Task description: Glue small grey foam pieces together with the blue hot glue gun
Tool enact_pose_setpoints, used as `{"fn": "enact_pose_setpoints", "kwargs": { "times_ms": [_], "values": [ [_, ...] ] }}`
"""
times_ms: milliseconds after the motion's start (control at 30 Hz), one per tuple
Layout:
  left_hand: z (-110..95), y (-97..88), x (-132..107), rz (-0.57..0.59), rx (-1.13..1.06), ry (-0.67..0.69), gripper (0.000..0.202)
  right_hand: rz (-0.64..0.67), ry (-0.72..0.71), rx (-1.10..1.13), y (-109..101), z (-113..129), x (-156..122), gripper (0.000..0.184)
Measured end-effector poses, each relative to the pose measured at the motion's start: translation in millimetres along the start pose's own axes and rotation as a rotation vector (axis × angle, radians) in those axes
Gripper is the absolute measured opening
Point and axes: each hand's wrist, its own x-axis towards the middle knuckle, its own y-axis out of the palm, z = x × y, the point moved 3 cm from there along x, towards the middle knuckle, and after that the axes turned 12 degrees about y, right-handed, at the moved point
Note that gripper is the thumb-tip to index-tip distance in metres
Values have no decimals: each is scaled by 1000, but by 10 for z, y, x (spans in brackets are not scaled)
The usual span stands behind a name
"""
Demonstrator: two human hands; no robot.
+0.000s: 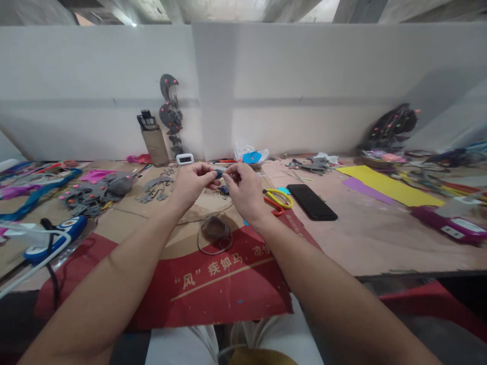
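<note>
The left hand point(190, 183) pinches a blue piece point(218, 174); the right hand point(243, 188) meets it, grip unclear.

Viewed remotely, I record a pinkish-tan worktop point(369, 248) directly bearing a red-and-tan printed cardboard sheet point(228, 301), a black rectangular phone point(312, 202) and a maroon-and-white power strip point(447, 224).

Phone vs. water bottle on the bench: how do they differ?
Pose: the smartphone lies flat; the water bottle stands upright.
Colour: the smartphone is black, the water bottle grey-brown with a black lid.
Shape: the smartphone is a thin slab, the water bottle a tall, rounded body.
Shared: both rest on the table, apart from the hands.
</note>
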Motion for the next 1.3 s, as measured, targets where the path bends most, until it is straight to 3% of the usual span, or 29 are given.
{"fn": "enact_pose_setpoints", "kwargs": {
  "times_ms": [367, 700, 1000, 1133, 1300],
  "values": [
    [4, 19, -2, -47, -43, -1, 16, 58, 143, 67, 43, -38, -7, 15],
    [-6, 28, -17, -12, -33, 1, 11, 5, 89, -10, 3, 11, -22, 16],
    [-17, 37, -18, -10, -16, -2, 13, 38, 181, 60, 17, -20, -11, 16],
    [25, 27, 1, 40, -71, -44, 15, 104, 227, 113, 26, -44, 19, 20],
    [82, -7, 21, 180, -204, -206, 23, 103, 394, 216, 40, -160, 86, 17]
  ]
}}
